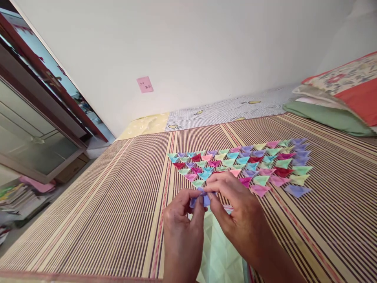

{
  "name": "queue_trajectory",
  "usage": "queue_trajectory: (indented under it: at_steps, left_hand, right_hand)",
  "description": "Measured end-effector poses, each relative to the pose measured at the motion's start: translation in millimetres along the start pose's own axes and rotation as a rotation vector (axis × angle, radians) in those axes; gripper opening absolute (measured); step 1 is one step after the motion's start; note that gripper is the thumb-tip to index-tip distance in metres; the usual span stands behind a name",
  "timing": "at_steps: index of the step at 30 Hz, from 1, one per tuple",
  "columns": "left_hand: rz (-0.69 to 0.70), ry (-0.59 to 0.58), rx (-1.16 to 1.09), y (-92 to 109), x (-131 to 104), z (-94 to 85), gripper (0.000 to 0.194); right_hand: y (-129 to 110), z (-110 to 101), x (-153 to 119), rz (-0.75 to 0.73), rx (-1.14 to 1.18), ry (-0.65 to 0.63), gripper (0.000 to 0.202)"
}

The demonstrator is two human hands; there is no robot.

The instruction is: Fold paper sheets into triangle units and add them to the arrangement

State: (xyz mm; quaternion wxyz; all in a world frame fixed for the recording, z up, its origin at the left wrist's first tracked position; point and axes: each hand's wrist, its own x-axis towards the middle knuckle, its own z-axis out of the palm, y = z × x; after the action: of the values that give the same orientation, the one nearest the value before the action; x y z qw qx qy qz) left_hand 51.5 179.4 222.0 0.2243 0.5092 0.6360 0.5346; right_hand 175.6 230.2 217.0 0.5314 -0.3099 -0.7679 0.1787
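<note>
My left hand (186, 220) pinches a small purple piece of folded paper (194, 202) between thumb and fingers. My right hand (234, 202) grips the same paper from the other side, its thumb and index finger at the upper edge. Below my hands lies a pale green surface with a triangle pattern (216, 243), partly hidden by my wrists. Just beyond them, several rows of small folded paper pieces (260, 191) in pink, red, green, blue, yellow and purple spread over the striped mat. My fingers cover part of the nearest row.
The striped mat (118, 204) covers the bed up to a patterned cloth (218, 108) along the wall. Cushions or folded bedding (330, 114) lie at the far right. A pink note (145, 84) is on the wall. At left are a glass-panelled door (32, 129) and stacked papers (20, 200).
</note>
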Motion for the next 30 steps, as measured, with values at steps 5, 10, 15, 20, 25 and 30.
queue_trajectory:
  at_steps: [5,10,15,20,25,30]
  left_hand:
    - [0.027,-0.020,0.004,0,-1,-0.8,0.016]
    - [0.079,-0.020,0.043,1,0,-3.5,0.018]
    - [0.153,0.024,0.093,1,0,-2.9,0.018]
    - [0.174,0.054,0.111,0,0,1.6,0.019]
    - [0.216,0.058,0.134,-2,1,4.0,0.020]
    - [0.293,0.014,0.142,-4,0,5.8,0.026]
  right_hand:
    - [2,0,0,-0.055,-0.052,-0.011,0.023]
    - [2,-1,-1,-0.059,-0.043,-0.011,0.023]
    - [-3,0,-2,-0.037,-0.040,-0.023,0.019]
    - [-3,5,-3,-0.027,-0.166,-0.019,0.016]
    - [0,7,-5,0.022,-0.281,0.017,0.018]
    - [5,9,-8,0.047,-0.328,0.039,0.015]
